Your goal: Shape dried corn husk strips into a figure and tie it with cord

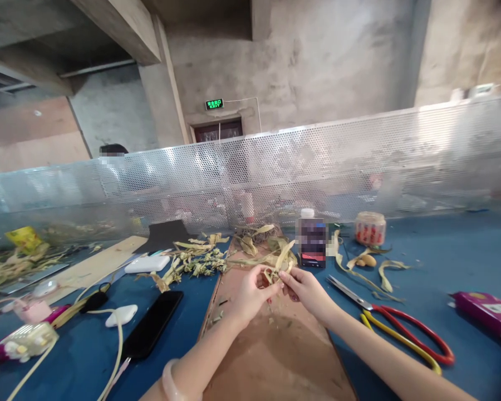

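Both hands meet above a brown board [271, 356] in the middle of the table. My left hand [256, 292] has its fingers curled and pinched on a dried leaf piece [284, 257]. The fingers of my right hand [303, 287] close on the same pale yellow piece from the other side. Its upper end sticks up above the fingertips. More dried leaves [250, 245] lie on the board just behind the hands. Scissors [371, 308] with one red and one yellow handle lie to the right of my right hand.
A black phone [153, 324], cables and a white power bank [147, 264] lie left. Dried plant sprigs [200, 262] lie behind them. Right stand a white-capped bottle [312, 239] and a jar [370, 228], with a purple packet [486, 314] nearer. A perforated metal screen [267, 167] crosses behind; a person's head shows beyond.
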A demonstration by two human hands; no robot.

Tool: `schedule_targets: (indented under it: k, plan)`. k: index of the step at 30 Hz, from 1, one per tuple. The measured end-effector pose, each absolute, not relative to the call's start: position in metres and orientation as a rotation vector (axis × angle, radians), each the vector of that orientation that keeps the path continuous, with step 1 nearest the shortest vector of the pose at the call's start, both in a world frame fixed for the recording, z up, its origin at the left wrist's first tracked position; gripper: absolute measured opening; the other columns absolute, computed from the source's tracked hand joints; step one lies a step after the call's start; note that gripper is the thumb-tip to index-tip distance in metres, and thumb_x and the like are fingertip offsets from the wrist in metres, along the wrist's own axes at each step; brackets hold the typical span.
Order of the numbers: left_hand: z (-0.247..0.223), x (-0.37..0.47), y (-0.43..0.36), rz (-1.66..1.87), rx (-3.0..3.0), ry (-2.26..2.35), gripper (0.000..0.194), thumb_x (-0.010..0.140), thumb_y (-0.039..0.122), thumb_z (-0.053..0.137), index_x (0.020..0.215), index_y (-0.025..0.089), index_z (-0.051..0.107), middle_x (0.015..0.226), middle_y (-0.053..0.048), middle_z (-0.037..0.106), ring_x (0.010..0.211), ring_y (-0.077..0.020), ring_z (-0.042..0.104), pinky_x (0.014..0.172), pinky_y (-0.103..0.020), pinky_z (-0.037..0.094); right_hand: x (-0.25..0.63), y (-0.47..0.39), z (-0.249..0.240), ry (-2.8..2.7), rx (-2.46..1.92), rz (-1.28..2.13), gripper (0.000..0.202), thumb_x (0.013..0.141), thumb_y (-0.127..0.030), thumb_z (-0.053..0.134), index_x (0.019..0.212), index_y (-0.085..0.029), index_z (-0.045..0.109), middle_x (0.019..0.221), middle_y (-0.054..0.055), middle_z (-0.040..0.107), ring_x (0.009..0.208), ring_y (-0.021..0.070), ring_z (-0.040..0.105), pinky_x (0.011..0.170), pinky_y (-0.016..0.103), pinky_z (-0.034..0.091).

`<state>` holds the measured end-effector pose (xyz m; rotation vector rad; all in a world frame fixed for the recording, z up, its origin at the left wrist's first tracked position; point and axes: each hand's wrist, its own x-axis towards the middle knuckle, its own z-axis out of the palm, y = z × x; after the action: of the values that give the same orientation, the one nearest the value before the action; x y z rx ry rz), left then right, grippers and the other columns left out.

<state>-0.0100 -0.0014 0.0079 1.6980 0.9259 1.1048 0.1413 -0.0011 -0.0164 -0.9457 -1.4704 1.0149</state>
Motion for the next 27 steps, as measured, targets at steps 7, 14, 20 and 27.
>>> schedule_targets:
  k: [7,14,20,27]
  plan:
    - [0.005,-0.013,0.004,1.140,1.598,0.892,0.028,0.067,0.038,0.063,0.087,0.019,0.055,0.073,-0.001,0.059,0.060,-0.0141,0.054,0.052,-0.023,0.041,0.136,-0.004,-0.015,-1.566,-0.908,1.053,0.039,0.082,-0.053,0.043,0.065,-0.018,0.046,0.055,-0.004,0.042,0.044,0.0073,0.034,0.043,0.021,0.027]
    - [0.001,-0.013,0.006,1.165,1.567,0.897,0.026,0.067,0.035,0.064,0.086,0.019,0.057,0.069,0.000,0.059,0.058,-0.0131,0.053,0.049,-0.021,0.039,0.139,-0.009,-0.014,-1.726,-1.020,0.835,0.036,0.087,-0.045,0.036,0.065,-0.019,0.047,0.053,-0.004,0.039,0.047,0.0099,0.037,0.047,0.023,0.030]
    - [0.006,-0.012,0.003,1.211,1.555,0.944,0.030,0.066,0.036,0.065,0.088,0.018,0.057,0.069,-0.001,0.060,0.052,-0.0116,0.050,0.041,-0.019,0.036,0.136,-0.012,-0.013,-1.737,-0.989,0.885,0.029,0.088,-0.042,0.033,0.084,-0.019,0.051,0.060,-0.003,0.050,0.044,0.0091,0.039,0.043,0.020,0.032]
    - [0.002,-0.009,0.003,1.223,1.337,0.952,0.026,0.065,0.031,0.065,0.087,0.019,0.058,0.072,0.000,0.059,0.049,-0.0075,0.047,0.040,-0.016,0.030,0.134,-0.017,-0.014,-1.889,-1.173,0.520,0.022,0.088,-0.027,0.033,0.096,-0.019,0.052,0.064,0.001,0.059,0.053,0.0142,0.055,0.055,0.024,0.040]
